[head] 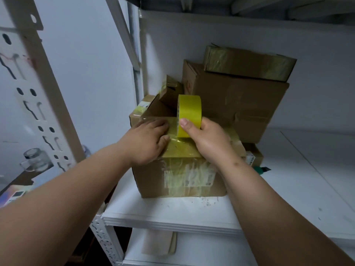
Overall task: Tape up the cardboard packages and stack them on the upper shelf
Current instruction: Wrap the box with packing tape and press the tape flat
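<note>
A: At the far left of the frame we see a slotted white shelf post point(41, 104), and low beside it a glass jar point(36, 159) on a dark surface point(21, 181).

B: Toward the centre, our left hand point(148, 141) lies flat, fingers straight, pressing the yellowish tape strip point(180, 148) onto the top of the cardboard box point(180, 169), which sits on the white shelf point(172, 212).

A: Just right of that, our right hand point(208, 139) grips the yellow tape roll point(189, 115), thumb on its near rim, roll upright on the box top.

B: Behind, at upper right, a bigger carton point(236, 100) carries a tape-wrapped package point(247, 62).
</note>
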The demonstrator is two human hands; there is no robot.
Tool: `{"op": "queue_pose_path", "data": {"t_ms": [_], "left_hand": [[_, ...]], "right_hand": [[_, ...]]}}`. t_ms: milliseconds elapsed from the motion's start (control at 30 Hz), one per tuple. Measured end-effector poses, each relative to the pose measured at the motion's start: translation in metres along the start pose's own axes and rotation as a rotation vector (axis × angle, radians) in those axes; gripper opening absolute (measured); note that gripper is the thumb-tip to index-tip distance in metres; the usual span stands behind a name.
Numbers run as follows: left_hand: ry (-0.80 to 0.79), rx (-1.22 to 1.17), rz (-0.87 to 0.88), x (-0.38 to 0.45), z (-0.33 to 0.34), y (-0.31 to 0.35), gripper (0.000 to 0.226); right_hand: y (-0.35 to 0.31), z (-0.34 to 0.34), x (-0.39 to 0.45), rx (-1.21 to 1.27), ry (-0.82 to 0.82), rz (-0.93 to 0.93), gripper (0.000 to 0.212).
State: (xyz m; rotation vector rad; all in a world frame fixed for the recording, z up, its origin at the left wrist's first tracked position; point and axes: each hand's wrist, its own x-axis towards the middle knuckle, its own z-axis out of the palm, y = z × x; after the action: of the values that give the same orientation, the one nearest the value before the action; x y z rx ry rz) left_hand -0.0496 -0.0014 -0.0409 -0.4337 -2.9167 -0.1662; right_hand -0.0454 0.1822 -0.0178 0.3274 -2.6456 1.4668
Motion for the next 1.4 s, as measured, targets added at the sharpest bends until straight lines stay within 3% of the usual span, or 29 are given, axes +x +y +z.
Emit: {"op": "queue_pose_path", "data": {"t_ms": [167, 267, 333, 533, 600, 833, 933, 1167, 1300, 1400], "left_hand": [[-0.129, 0.048, 0.015, 0.021, 0.004, -0.006, 0.057], [-0.157, 0.023, 0.019, 0.030, 0.007, -0.012, 0.069], [-0.153, 0.016, 0.029, 0.032, 0.007, -0.013, 0.077], [-0.150, 0.043, -0.008, 0.027, 0.006, -0.007, 0.055], [-0.153, 0.039, -0.023, 0.027, 0.003, -0.005, 0.054], [-0.160, 0.005, -0.022, 0.024, -0.001, -0.001, 0.054], [-0.138, -0.042, -0.017, 0.021, -0.002, 0.000, 0.052], [-0.113, -0.025, 0.057, 0.013, -0.015, 0.025, 0.048], [-0.317, 0.017, 0.088, 0.005, -0.009, 0.039, 0.060], [-0.342, 0.044, 0.093, 0.004, -0.010, 0.038, 0.060]], "right_hand": [[-0.006, -0.001, 0.002, 0.080, 0.047, 0.020, 0.060], [-0.008, -0.010, -0.008, 0.189, 0.047, -0.007, 0.045], [-0.011, -0.015, -0.021, 0.263, 0.018, -0.014, 0.053], [0.005, -0.016, -0.066, 0.548, -0.044, 0.107, 0.081], [0.017, -0.005, -0.085, 0.554, -0.096, 0.121, 0.066], [0.053, 0.021, -0.104, 0.539, -0.076, 0.131, 0.061], [0.063, 0.024, -0.105, 0.646, -0.085, 0.155, 0.033], [0.067, 0.031, -0.110, 0.598, -0.085, 0.126, 0.030], [0.057, 0.019, -0.111, 0.460, -0.097, 0.149, 0.031], [0.046, -0.004, -0.100, 0.238, 0.198, 0.084, 0.019]]}}
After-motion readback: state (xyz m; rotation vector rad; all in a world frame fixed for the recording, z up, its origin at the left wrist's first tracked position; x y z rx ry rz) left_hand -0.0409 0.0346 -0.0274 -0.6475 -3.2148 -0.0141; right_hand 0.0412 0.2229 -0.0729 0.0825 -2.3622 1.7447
